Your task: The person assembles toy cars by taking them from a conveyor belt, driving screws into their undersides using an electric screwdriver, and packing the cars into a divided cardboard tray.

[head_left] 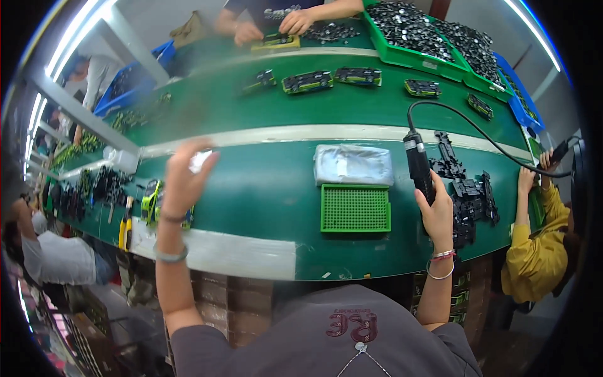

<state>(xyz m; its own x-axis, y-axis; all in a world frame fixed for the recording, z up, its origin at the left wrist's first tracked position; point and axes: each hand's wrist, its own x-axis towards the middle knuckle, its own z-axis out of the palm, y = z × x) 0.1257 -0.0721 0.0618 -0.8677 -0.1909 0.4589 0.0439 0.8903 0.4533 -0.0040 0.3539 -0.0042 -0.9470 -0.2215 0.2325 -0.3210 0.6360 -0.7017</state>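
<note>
Worktop [270, 188], long and green, spans my remote view, with a heaped green crate [433, 61] of small dark parts at its far side. Next in size comes the cluster of black chassis parts [472, 200], lying loosely overlapped just right of my right hand [438, 206]; a careless nudge from that wrist could make the pile slide or tangle. A bluish-white wrapped packet [353, 165] sits near the middle, directly behind a green perforated basket [355, 208]. The black cable [468, 114] arches above the chassis parts toward the right edge, where a co-worker's arms reach in; I judge that a sharp pull to the left could tighten it or make it catch. It feeds the upper end of the black electric screwdriver [418, 162], around which my right fingers are closed. The hand hides the tip, so lowering it blind could scratch a part. My left hand [185, 179] hangs above the worktop, blurred, its fingers loosely curled by a small white object [200, 161]; I cannot tell whether they grip it, and a light hold could let it drop.
</note>
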